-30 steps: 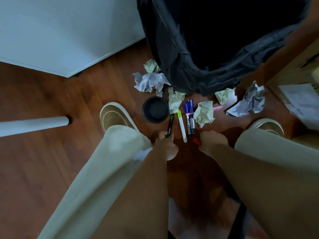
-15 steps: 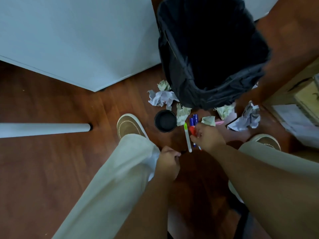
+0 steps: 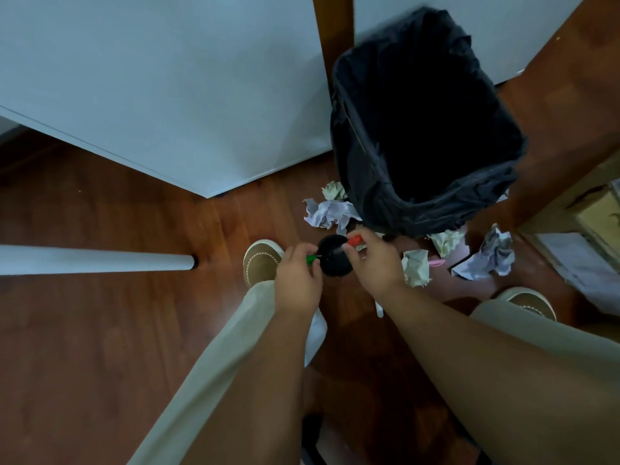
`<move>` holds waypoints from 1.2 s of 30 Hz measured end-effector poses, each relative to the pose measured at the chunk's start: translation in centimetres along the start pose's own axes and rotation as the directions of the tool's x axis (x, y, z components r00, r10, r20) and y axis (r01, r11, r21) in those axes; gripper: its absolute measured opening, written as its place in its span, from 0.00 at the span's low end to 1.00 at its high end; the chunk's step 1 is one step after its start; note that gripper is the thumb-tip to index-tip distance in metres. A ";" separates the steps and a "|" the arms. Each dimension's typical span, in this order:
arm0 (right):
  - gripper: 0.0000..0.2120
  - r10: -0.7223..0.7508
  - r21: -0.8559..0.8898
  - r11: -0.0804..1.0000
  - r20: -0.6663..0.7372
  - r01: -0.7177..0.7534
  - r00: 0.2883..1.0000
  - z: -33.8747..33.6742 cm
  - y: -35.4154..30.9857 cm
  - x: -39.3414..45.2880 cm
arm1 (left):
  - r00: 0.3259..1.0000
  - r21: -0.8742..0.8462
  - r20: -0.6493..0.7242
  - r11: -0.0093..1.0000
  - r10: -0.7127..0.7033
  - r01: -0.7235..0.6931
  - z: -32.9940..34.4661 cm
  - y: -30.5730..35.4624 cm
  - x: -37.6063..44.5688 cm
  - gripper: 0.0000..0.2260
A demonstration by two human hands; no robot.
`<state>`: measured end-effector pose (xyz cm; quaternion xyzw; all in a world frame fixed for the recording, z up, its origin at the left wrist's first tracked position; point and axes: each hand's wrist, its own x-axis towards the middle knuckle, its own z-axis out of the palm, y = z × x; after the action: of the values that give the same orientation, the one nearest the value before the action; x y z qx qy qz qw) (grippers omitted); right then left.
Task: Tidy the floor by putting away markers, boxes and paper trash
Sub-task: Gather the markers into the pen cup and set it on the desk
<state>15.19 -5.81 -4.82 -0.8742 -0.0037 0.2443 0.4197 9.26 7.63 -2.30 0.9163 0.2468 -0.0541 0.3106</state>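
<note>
A round black holder cup (image 3: 335,265) stands on the wooden floor between my hands. My left hand (image 3: 297,280) is shut on a green marker (image 3: 311,259) at the cup's left rim. My right hand (image 3: 374,260) is shut on markers, of which a red marker (image 3: 354,241) shows at the cup's upper right rim; the others are hidden in the fist. Crumpled paper lies around: a white wad (image 3: 330,213), a greenish ball (image 3: 416,266), another (image 3: 446,241), a grey-white wad (image 3: 493,255). A pink marker (image 3: 436,262) peeks out by the greenish ball.
A bin with a black bag (image 3: 426,129) stands just behind the cup. White cabinet panels (image 3: 167,78) are at the back left, a white table leg (image 3: 94,263) at the left. Cardboard boxes and papers (image 3: 583,263) sit at the right. My shoes (image 3: 260,260) flank the cup.
Both hands picked markers off the floor and rose to the black cup. The markers that lay in a row by the cup are gone from the floor. The view pulled back.
</note>
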 end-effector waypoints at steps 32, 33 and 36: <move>0.15 0.179 -0.789 0.590 0.337 0.174 0.924 -1.0 10.7 5.3 | 0.543 0.387 0.717 0.897 -0.437 0.211 15.9 0.2 -0.3 0.28; 0.16 0.199 -0.803 0.574 0.324 0.158 0.925 -1.0 10.9 5.2 | 0.533 0.436 0.721 0.888 -0.443 0.147 15.9 0.5 0.0 0.28; 0.17 0.201 -0.829 0.551 0.248 0.100 0.948 -1.3 11.4 5.0 | 0.533 0.463 0.716 0.878 -0.451 0.121 16.6 0.9 -0.3 0.28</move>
<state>17.91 -13.10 -14.62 -0.9169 -0.1600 0.3611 -0.0578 10.31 -3.00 -15.10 0.7755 0.2135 -0.5586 0.2023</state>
